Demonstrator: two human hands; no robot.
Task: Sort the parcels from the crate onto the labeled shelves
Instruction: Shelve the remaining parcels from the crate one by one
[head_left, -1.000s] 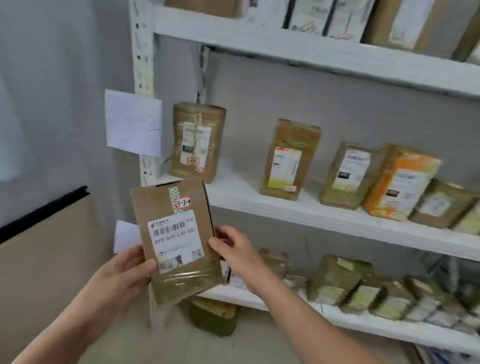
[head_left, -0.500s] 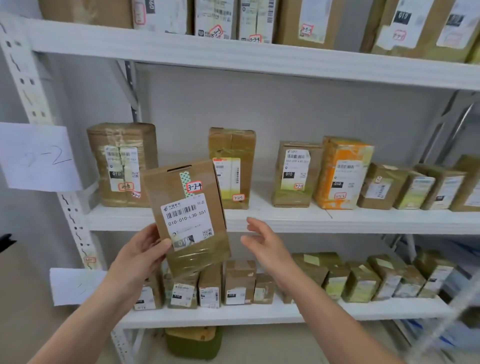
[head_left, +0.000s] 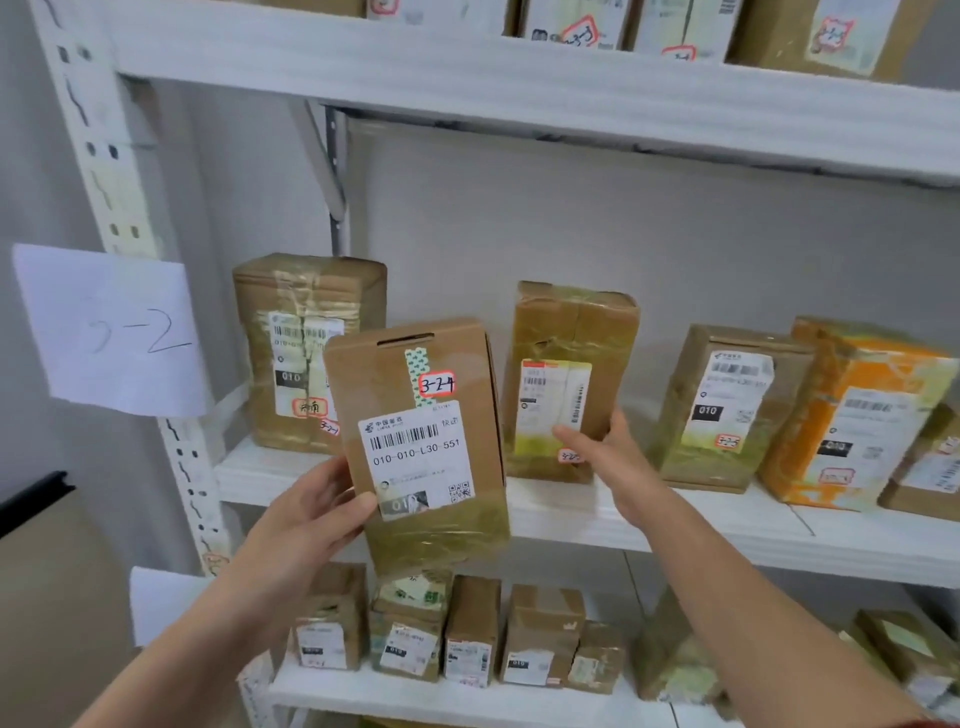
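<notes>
My left hand (head_left: 311, 512) grips a brown cardboard parcel (head_left: 421, 441) upright by its lower left edge, thumb on the front. Its white barcode label reads 010-010-L30-551 and a red-edged sticker reads 3-2-4. I hold it in front of the middle shelf (head_left: 675, 525), between two standing parcels. My right hand (head_left: 608, 457) is off the parcel, fingers straight, reaching toward the taped parcel (head_left: 569, 379) standing on that shelf; whether it touches it I cannot tell. A paper sign marked 3-2 (head_left: 111, 330) hangs on the left upright.
More parcels stand on the middle shelf: a taped one (head_left: 306, 353) at the left, a brown one (head_left: 727, 405) and an orange one (head_left: 857, 415) at the right. The top shelf (head_left: 519, 83) and bottom shelf (head_left: 467, 701) hold several small parcels. A perforated white upright (head_left: 104, 171) stands at the left.
The view has moved closer to the shelf. My right hand let go of the parcel and reached forward to the right. My left hand lifted the parcel up to the middle shelf.
</notes>
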